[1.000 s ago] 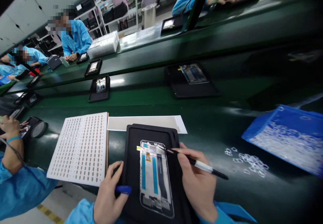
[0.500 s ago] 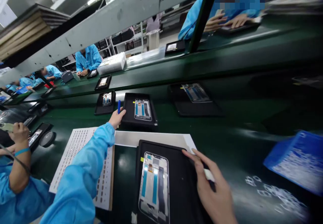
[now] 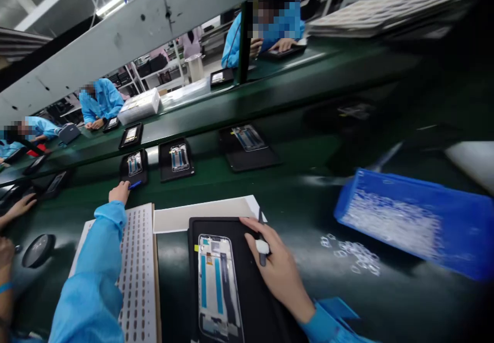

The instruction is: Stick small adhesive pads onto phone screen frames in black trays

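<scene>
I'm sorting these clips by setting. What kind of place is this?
Most likely a phone assembly line: a green conveyor belt carries phone frames on black trays, and workers in blue coats sit along it.

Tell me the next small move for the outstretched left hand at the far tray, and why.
Probably draw the left hand back toward the near black tray. It reaches across the green belt, its blue-capped finger at a small black tray with a phone frame. The right hand rests, holding a pen-like tool, on the near tray.

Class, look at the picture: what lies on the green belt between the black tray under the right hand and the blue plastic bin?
In the head view, a scatter of small clear rings lies on the dark green belt, between the black tray and the blue plastic bin.
</scene>
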`<state>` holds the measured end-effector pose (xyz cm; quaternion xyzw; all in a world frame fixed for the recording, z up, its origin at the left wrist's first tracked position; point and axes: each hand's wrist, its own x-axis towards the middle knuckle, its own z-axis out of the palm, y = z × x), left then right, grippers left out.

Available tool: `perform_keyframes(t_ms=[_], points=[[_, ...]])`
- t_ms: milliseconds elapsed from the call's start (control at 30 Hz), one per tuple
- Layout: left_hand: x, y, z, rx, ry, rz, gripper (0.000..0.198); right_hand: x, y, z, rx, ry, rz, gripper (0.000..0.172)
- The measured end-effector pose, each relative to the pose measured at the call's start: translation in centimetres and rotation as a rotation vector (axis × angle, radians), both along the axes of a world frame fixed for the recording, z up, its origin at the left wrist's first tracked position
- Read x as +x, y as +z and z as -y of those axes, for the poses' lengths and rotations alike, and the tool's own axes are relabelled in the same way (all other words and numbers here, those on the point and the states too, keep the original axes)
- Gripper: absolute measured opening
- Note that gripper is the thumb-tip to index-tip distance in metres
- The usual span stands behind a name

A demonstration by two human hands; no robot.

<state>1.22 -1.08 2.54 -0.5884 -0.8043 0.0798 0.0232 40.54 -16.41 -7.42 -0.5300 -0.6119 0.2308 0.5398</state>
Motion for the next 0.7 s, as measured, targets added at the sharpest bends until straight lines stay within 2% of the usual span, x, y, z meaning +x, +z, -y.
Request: perform_keyframes(t_ms=[100, 200, 267, 333, 433, 500, 567, 633, 700], points=[[1.1, 1.4, 1.0, 0.027, -0.082, -0.057, 0.031, -0.1, 0.2, -0.1, 0.006, 0.017, -0.038, 0.029], [2.6, 3.9, 4.0, 0.108, -0.204, -0.106, 0.031, -0.1, 0.3, -0.2, -0.011, 0.037, -0.082, 0.028], [3.9, 5.6, 7.6, 0.184, -0.327, -0.108, 0.028, -0.1, 0.3, -0.2, -0.023, 0.043, -0.117, 0.028], [5.6, 6.9, 12.4, 0.249, -0.467, -0.054, 0.024, -0.1, 0.4, -0.2, -0.036, 0.047, -0.157, 0.028], [9.2, 7.8, 19.9, 0.304, -0.723, 0.077, 0.017, 0.0, 0.7, -0.3, -0.038, 0.04, -0.209, 0.03], [11.9, 7.8, 24.1, 0.278, -0.863, 0.148, 0.018, 0.1, 0.9, -0.3, -0.057, 0.022, -0.228, 0.033], [14.5, 7.1, 27.2, 0.21, -0.994, 0.198, 0.02, 0.3, 1.1, -0.4, -0.1, -0.007, -0.245, 0.038], [16.8, 5.6, 29.0, 0.128, -1.101, 0.217, 0.019, 0.5, 1.2, -0.3, -0.153, -0.06, -0.26, 0.044], [18.8, 3.4, 30.1, 0.057, -1.13, 0.203, 0.012, 0.7, 1.1, -0.1, -0.198, -0.104, -0.272, 0.048]])
